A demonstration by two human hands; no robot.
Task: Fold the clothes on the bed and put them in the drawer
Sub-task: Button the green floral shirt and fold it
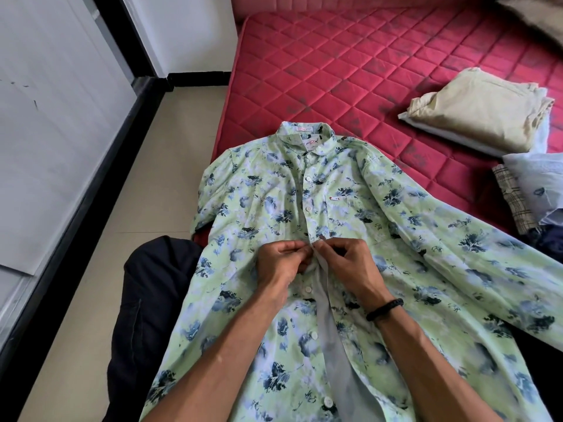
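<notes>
**Buttoning the shirt**

We are working on the shirt (304, 214), lying face-up across the mattress (335, 71) edge — our left hand (281, 261) and right hand (350, 263) are both pinching its placket mid-front, fingers curled tight on the cloth. Folded trousers (478, 114) are sitting well apart, to the right.

You see a bright picture, lit by soft daylight. The light falls evenly on the red quilted mattress (350, 71) and the pale green flowered shirt (380, 254). Your arms make only faint, soft shadows on the cloth. Nothing shines too hard. The middle looks sharp. Straight lines bend near the edges, and the far corners look a little blurry.
</notes>
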